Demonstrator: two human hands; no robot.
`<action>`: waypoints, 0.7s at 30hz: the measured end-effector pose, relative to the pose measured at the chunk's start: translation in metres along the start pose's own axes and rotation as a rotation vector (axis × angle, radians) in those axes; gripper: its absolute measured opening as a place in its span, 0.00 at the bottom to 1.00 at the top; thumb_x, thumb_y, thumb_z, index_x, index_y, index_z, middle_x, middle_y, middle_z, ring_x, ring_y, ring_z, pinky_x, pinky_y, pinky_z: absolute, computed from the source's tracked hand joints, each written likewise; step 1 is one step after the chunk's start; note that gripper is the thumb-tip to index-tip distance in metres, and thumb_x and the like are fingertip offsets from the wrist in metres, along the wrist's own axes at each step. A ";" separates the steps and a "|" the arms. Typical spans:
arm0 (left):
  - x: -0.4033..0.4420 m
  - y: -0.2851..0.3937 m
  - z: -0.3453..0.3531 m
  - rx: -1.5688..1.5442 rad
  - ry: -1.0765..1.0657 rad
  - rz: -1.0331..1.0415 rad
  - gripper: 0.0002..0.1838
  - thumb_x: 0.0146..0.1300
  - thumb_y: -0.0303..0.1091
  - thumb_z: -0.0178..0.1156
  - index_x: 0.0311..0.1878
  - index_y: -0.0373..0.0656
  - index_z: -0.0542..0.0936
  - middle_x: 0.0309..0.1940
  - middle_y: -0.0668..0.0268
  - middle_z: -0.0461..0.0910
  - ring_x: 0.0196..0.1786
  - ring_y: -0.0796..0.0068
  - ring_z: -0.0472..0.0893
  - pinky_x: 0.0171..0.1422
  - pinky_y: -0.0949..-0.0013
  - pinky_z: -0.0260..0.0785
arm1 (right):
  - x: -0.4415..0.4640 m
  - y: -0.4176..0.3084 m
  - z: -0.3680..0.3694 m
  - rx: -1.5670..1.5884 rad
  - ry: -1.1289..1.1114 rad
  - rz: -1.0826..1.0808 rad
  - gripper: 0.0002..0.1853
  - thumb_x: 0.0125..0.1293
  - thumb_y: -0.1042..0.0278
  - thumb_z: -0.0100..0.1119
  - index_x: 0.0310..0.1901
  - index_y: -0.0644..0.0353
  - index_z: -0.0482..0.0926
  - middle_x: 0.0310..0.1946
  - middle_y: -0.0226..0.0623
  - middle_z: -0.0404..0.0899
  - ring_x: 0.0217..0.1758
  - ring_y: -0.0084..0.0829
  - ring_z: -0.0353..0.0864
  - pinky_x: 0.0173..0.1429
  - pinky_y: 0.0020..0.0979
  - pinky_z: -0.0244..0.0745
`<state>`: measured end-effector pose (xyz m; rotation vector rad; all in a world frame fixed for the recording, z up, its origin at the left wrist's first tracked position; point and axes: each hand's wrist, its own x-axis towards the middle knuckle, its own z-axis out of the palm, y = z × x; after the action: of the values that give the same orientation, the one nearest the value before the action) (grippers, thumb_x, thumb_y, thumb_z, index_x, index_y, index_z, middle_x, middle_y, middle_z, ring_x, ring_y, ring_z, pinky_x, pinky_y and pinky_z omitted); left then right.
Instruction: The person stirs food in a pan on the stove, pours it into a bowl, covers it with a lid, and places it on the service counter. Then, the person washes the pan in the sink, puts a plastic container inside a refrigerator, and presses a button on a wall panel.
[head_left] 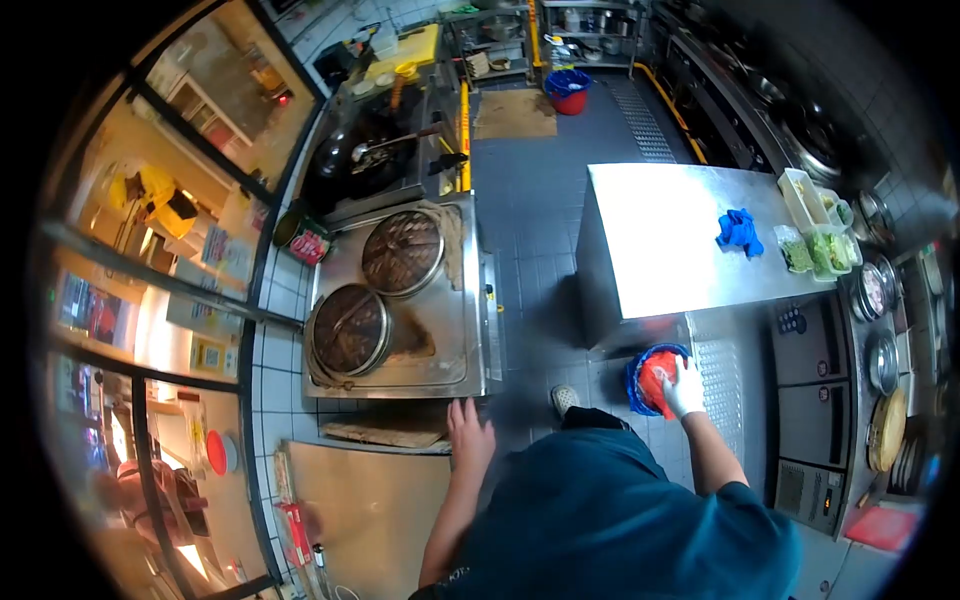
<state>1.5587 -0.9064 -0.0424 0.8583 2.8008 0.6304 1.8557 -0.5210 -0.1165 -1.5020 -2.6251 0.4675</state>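
My right hand [686, 390], in a white glove, reaches down and grips a shiny red plastic bag [655, 380]. The bag is over a bin with a blue liner [634, 388], whose rim shows around it; I cannot tell whether the bag rests inside. My left hand [470, 432] is bare, its fingers apart, at the front edge of the steel steamer counter [440, 375]. It holds nothing. Two round dark steamer lids [350, 330] sit on that counter.
A steel table [660, 240] stands ahead, bearing a blue cloth [739, 232] and tubs of greens [830, 250]. A wok [365, 155] is at the back left. Another red bin [569, 95] stands farther off. Steel bowls [884, 362] line the right counter.
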 end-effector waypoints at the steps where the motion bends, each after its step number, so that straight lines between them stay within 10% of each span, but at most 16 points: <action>1: 0.022 0.021 0.004 -0.015 -0.037 0.032 0.36 0.63 0.33 0.69 0.73 0.34 0.69 0.73 0.37 0.64 0.76 0.34 0.62 0.81 0.44 0.58 | 0.017 -0.006 -0.019 0.034 -0.029 0.008 0.36 0.64 0.57 0.69 0.71 0.64 0.71 0.68 0.64 0.70 0.69 0.62 0.73 0.72 0.50 0.72; 7: 0.136 0.102 0.036 -0.111 -0.158 0.217 0.37 0.62 0.33 0.69 0.74 0.34 0.69 0.75 0.37 0.62 0.77 0.36 0.63 0.81 0.46 0.58 | 0.117 -0.004 -0.054 0.003 0.057 -0.038 0.33 0.63 0.60 0.69 0.68 0.64 0.73 0.68 0.61 0.71 0.70 0.60 0.72 0.73 0.49 0.71; 11: 0.201 0.106 0.046 -0.037 -0.214 0.298 0.37 0.62 0.33 0.69 0.73 0.34 0.70 0.74 0.37 0.63 0.77 0.36 0.63 0.81 0.46 0.59 | 0.176 -0.036 -0.068 0.107 -0.104 -0.004 0.15 0.67 0.60 0.62 0.51 0.57 0.83 0.54 0.52 0.81 0.57 0.58 0.79 0.61 0.52 0.76; 14: 0.255 0.101 0.047 0.017 -0.233 0.288 0.36 0.62 0.32 0.68 0.73 0.36 0.70 0.75 0.40 0.64 0.77 0.38 0.63 0.81 0.47 0.59 | 0.210 -0.052 -0.018 0.118 0.180 -0.201 0.21 0.68 0.58 0.62 0.58 0.61 0.78 0.54 0.55 0.79 0.57 0.58 0.79 0.62 0.53 0.75; 21: 0.404 0.098 0.059 -0.016 -0.346 0.369 0.36 0.62 0.30 0.69 0.73 0.36 0.69 0.74 0.40 0.64 0.77 0.37 0.64 0.81 0.48 0.60 | 0.394 -0.122 0.019 -0.176 -0.084 -0.306 0.12 0.65 0.64 0.60 0.45 0.61 0.83 0.40 0.56 0.83 0.50 0.55 0.82 0.58 0.49 0.78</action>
<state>1.2895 -0.5850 -0.0588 1.3521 2.3453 0.4906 1.5471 -0.2474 -0.1297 -1.1074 -2.9596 0.2835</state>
